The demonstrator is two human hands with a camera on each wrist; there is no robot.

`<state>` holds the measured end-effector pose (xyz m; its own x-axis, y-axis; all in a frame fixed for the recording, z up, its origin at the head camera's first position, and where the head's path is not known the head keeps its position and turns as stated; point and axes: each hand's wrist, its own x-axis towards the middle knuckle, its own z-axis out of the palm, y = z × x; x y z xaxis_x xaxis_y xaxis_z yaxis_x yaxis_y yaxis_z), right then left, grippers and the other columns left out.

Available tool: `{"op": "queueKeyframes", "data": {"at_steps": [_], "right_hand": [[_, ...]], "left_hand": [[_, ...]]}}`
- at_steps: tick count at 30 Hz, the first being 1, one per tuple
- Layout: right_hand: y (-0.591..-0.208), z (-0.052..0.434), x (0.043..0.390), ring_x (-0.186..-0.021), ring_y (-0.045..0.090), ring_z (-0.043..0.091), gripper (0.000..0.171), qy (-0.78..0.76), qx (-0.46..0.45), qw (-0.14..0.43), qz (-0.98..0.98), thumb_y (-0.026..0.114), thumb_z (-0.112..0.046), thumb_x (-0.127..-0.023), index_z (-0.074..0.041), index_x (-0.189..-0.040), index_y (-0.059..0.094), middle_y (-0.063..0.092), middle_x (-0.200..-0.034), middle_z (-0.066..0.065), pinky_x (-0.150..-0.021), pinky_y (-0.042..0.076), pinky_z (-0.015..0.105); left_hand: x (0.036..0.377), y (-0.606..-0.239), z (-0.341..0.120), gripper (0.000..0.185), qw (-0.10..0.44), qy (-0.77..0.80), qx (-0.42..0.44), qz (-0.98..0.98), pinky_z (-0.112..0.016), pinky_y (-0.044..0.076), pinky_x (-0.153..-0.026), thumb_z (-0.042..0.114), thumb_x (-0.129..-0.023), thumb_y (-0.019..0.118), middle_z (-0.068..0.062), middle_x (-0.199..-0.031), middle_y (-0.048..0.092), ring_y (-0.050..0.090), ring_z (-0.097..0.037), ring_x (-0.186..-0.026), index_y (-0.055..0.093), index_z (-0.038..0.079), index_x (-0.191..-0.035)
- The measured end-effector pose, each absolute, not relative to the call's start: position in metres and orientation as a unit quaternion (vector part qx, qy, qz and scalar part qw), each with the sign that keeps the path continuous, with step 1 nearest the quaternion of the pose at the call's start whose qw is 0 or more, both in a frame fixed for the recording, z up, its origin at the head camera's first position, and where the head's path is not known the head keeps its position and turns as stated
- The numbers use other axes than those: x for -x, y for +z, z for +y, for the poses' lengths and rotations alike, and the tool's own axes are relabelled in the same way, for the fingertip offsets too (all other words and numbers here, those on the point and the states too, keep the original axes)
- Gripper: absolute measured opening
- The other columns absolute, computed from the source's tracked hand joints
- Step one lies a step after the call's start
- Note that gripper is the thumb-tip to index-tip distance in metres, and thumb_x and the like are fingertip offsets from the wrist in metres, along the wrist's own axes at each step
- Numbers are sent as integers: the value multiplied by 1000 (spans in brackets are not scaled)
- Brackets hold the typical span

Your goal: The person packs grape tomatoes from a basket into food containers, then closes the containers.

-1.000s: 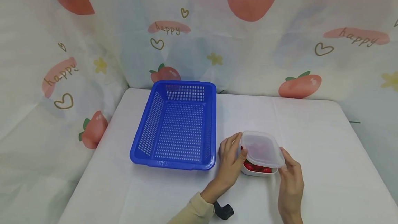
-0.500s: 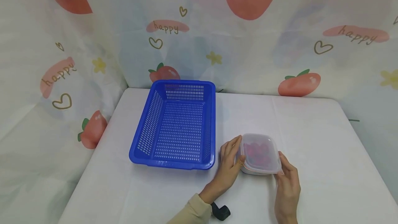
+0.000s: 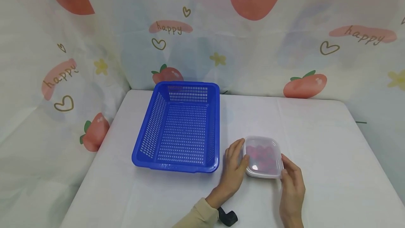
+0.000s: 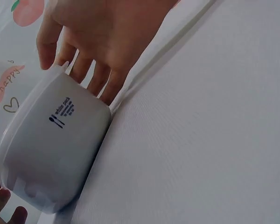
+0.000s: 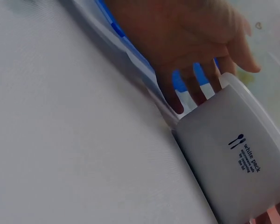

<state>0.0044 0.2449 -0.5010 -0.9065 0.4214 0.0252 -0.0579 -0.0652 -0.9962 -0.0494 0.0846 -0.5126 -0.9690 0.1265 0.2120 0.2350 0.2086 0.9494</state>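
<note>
A white food container [image 4: 46, 140] stands on the table with its clear lid [image 3: 264, 157] lying level on top. Through the lid, several small red fruits show as pink blurs; their kind is hard to tell. My left hand [image 3: 232, 173] rests its fingers on the container's left side, thumb by the lid's edge. At the opposite side is my right hand [image 3: 292, 189], its fingers touching the wall. In the right wrist view, that hand's thumb stands away from the lid, and the container's wall [image 5: 224, 149] bears dark printed lettering.
To the left of the container stands a blue plastic basket [image 3: 183, 133] with slotted walls and nothing inside. A black object [image 3: 228, 217] is partly hidden by the left sleeve [image 3: 202, 215]. A white cloth [image 3: 332, 143] covers the table, and a printed curtain [image 3: 253, 55] hangs behind.
The lid was tilted with red fruits visible below its front edge; it has come down level onto the container. My right hand has moved slightly left and down with it. The basket has not moved.
</note>
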Motion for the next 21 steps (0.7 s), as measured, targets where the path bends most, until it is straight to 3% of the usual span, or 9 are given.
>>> {"op": "queueKeyframes", "data": {"at_steps": [5,10,17,21], "right_hand": [[-498,249,7,-144,46,8,44,692,133,142,-696,44,-14,-112,-5,-155,44,46,-160,7,-107,41,6],[-493,258,22,-154,37,11,49,659,134,97,-734,45,-27,-113,-12,-159,39,39,-167,11,-117,34,10],[-484,269,45,-159,29,12,56,595,156,28,-788,39,-47,-112,-17,-159,42,40,-166,3,-118,29,8],[-483,270,55,-142,46,4,54,586,179,26,-790,44,-46,-110,-14,-154,49,53,-151,-3,-106,38,4]], "left_hand": [[48,-506,94,47,34,-632,68,-771,-42,36,-121,31,-110,49,5,-159,44,42,-18,-142,46,21,-156],[56,-500,103,41,7,-682,9,-731,-40,38,-123,30,-110,48,13,-151,49,45,-11,-143,49,32,-151],[79,-503,119,31,34,-718,-47,-694,-31,48,-107,26,-109,51,7,-134,66,60,-11,-123,64,19,-136],[85,-506,126,24,51,-726,-60,-684,-25,49,-98,21,-107,52,4,-121,72,62,-6,-109,68,19,-125]]}}
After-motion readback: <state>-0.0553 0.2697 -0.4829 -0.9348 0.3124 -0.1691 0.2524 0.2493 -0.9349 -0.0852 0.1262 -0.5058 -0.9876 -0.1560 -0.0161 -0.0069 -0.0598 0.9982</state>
